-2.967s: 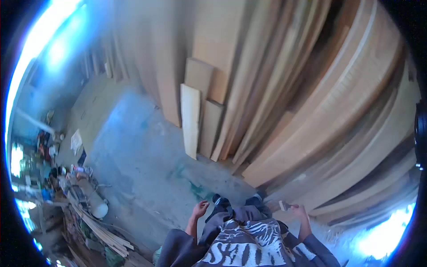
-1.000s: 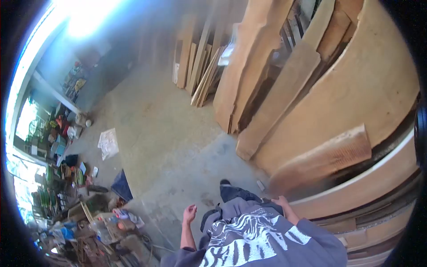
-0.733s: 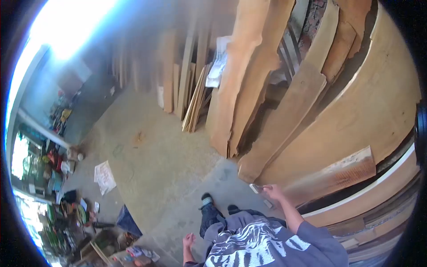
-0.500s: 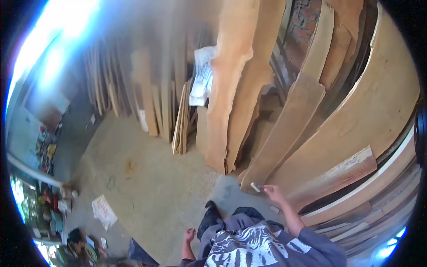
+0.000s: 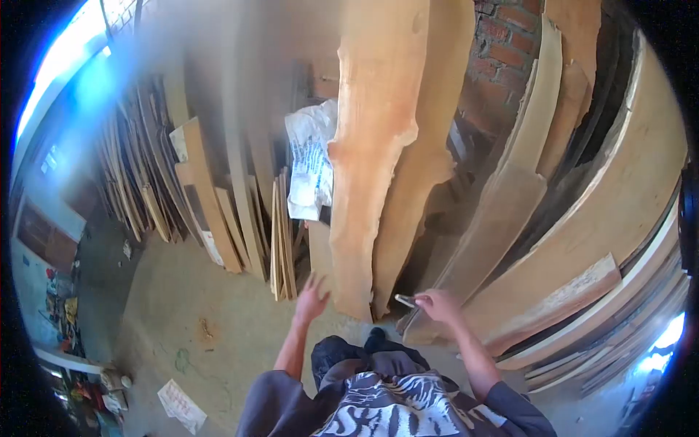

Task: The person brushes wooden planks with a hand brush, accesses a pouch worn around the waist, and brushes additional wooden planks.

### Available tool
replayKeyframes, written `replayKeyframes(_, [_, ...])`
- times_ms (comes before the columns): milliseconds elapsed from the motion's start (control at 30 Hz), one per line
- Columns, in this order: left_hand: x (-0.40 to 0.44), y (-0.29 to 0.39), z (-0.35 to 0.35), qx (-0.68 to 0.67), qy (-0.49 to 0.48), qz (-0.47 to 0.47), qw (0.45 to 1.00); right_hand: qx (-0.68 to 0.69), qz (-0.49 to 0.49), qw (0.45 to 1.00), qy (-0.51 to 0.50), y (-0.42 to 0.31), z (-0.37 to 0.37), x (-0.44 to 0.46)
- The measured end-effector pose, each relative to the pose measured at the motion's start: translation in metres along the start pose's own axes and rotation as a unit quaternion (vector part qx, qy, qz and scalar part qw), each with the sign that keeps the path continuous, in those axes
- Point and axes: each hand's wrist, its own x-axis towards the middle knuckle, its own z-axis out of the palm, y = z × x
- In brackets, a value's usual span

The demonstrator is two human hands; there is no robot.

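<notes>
My left hand (image 5: 312, 300) is raised with its fingers apart and nothing in it, close to the lower end of a tall live-edge board (image 5: 371, 146). A small short stick (image 5: 405, 299), pale at the tip and dark nearer the fingers, is pinched in my right hand (image 5: 435, 304); its exact kind is too small to tell. This hand is in front of the lower ends of a narrower leaning board (image 5: 502, 211) and a wide curved board (image 5: 582, 226). A second live-edge plank (image 5: 419, 167) stands just behind the tall one.
A white printed sack (image 5: 312, 160) hangs between boards. Thin slats (image 5: 282, 244) and more planks (image 5: 211, 197) lean to the left. Behind stands a brick wall (image 5: 510, 44). A sheet of paper (image 5: 182, 406) lies on the concrete floor (image 5: 240, 328). Stacked boards (image 5: 619, 349) fill the right.
My left hand has risen from my side and reached forward with its fingers spreading. I have come closer to the tall boards. My right hand still holds the small stick.
</notes>
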Motion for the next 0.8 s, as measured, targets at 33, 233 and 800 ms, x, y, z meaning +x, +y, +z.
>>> replayKeyframes(33, [0.022, 0.024, -0.011, -0.019, -0.063, -0.016, 0.998, 0.006, -0.015, 1.0, 0.018, -0.021, -0.016, 0.018])
replayKeyframes(233, [0.141, 0.046, 0.04, -0.026, -0.117, 0.149, 0.982, 0.002, -0.151, 0.969, 0.194, -0.159, -0.135, 0.108])
replayKeyframes(800, [0.204, 0.011, 0.067, 0.047, -0.115, 0.218, 0.968, -0.554, -0.176, 0.733, 0.353, -0.255, -0.144, 0.236])
